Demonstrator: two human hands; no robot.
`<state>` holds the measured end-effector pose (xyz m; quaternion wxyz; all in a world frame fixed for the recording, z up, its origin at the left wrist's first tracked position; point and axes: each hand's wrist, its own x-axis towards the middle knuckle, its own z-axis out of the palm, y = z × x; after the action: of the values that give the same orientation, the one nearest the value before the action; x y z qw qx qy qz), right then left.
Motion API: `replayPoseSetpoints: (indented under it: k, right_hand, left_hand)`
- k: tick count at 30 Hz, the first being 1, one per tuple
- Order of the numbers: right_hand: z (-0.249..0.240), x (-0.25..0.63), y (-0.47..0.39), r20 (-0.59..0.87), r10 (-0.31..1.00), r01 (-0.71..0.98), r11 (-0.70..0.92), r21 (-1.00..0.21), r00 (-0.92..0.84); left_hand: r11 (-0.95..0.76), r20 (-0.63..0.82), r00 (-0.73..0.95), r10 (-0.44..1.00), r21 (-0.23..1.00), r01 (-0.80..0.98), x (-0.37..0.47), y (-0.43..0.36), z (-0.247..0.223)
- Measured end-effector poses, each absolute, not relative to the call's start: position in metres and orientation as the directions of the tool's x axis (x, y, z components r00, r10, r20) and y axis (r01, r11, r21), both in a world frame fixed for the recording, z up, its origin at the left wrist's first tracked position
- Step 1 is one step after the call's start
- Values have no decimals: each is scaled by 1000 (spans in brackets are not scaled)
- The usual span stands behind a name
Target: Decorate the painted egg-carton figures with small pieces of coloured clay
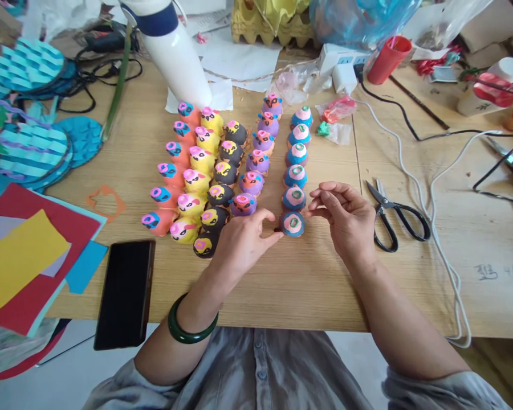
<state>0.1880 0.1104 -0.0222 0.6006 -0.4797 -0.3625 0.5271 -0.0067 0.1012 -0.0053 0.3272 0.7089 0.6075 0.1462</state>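
A column of small blue domes (pixel 294 175) with pink tops and green rings runs away from me on the table. The nearest blue dome (pixel 292 224) sits between my two hands. My left hand (pixel 250 233) is at its left side, thumb and forefinger apart, with a tiny dark bit by the thumb tip. To the right, my right hand (pixel 344 213) has its fingers curled in toward the thumb; anything between the tips is too small to make out. Columns of purple domes (pixel 251 183), black domes (pixel 219 195), yellow domes (pixel 195 180) and orange domes (pixel 159 221) stand on the left.
Black-handled scissors (pixel 395 213) lie right of my right hand, beside white cables (pixel 436 228). A phone (pixel 126 293) and coloured sheets (pixel 29 256) are at the left. Behind the domes stand a white bottle (pixel 175 62), egg cartons (pixel 269 20) and a power strip (pixel 340 57).
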Motion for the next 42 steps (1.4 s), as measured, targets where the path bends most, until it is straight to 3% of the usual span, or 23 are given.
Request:
replayPoseSetpoints:
  k: [4,7,9,11,14,17,20,23,31,38,42]
  right_hand:
    - [-20,188,109,-75,981,-291,-21,-957,176]
    - [-20,189,107,-42,981,-226,2,-974,189]
    - [-20,188,105,17,979,-153,49,-987,202]
    - [-20,186,101,86,976,-81,104,-991,198]
    - [-17,182,93,203,967,33,200,-979,151]
    - [-11,179,86,453,891,232,436,-870,25]
    - [-7,179,84,653,734,440,656,-613,-185]
    - [-6,179,84,674,675,572,693,-438,-302]
    - [-7,178,86,631,704,589,673,-447,-326]
    - [-16,175,85,597,631,649,725,-229,-494]
    - [-14,176,85,598,645,617,729,-296,-475]
  left_hand:
    - [-80,-229,271,935,610,789,-7,103,-7]
    - [-57,-191,291,938,741,669,-13,105,-7]
    - [48,-173,247,953,896,442,-16,106,-5]
    - [251,-256,210,944,967,48,-14,106,-1]
    - [541,-440,318,840,732,-415,-4,103,5]
    - [597,-486,356,798,559,-575,8,100,7]
    - [610,-513,368,776,458,-646,13,97,5]
    - [661,-566,415,712,343,-667,14,96,3]
    - [621,-552,399,732,302,-723,13,97,1]
    - [627,-523,421,741,314,-713,15,101,4]
    - [622,-523,412,746,327,-711,13,102,6]
